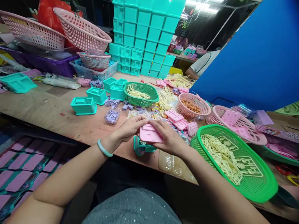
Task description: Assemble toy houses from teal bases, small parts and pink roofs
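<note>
Between both hands I hold a pink plastic panel [150, 134] with slots in it, just above a teal plastic box [145, 148] at the table's front edge. My left hand [133, 127] grips the panel's left and far side, fingers closed on it. My right hand [168, 137] wraps its right side, with the fingers over the top. Whether the panel touches the box below is hidden. More pink panels [176, 119] lie in a loose pile just beyond my right hand. A clear tub of small purple parts [112, 116] stands left of my hands.
Several teal boxes [83, 105] stand left, with tall teal stacks [147, 37] behind. A green basket [141, 93] and a pink basket of brown pieces [191, 105] are ahead. A bright green basket of cream frames [233, 161] sits right. A co-worker's sleeve [204, 63] shows beyond the blue panel [245, 56].
</note>
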